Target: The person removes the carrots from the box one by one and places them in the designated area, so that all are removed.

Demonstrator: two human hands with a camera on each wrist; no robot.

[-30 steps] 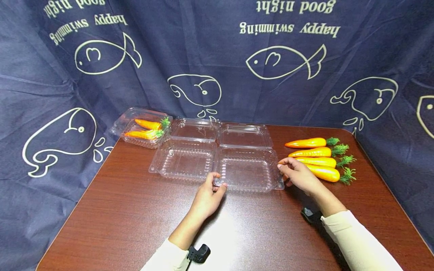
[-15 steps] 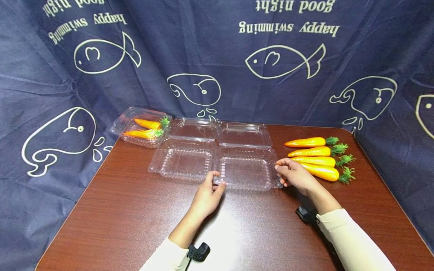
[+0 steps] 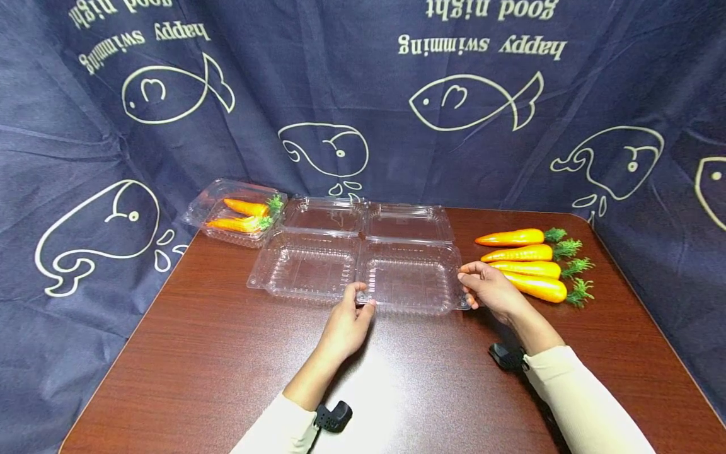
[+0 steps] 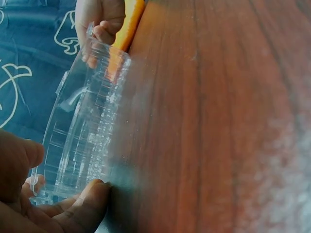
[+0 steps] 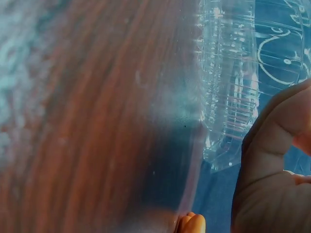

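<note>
A clear plastic clamshell box [image 3: 409, 285] lies open on the table, its lid [image 3: 409, 224] folded back toward the curtain. My left hand [image 3: 345, 325] pinches the box's near left corner between thumb and fingers. At the near right corner, my right hand [image 3: 495, 293] holds the rim with curled fingers. The left wrist view has the box wall [image 4: 73, 119] running from the left hand [image 4: 73, 211] to the right hand. A second open clamshell box [image 3: 312, 268] sits directly to its left. Several orange carrots [image 3: 527, 270] with green tops lie beside the right hand.
Another clear clamshell box [image 3: 197, 214] stands at the far left with carrots [image 3: 246, 208] inside, its lid raised or tilted back. Behind the brown table [image 3: 187, 366] hangs a dark blue curtain [image 3: 374, 94] with printed fish.
Both hands have shifted the right-hand clamshell box slightly away from the body, bringing its front edge nearer in line with the box on the left. The carrots have not moved.
</note>
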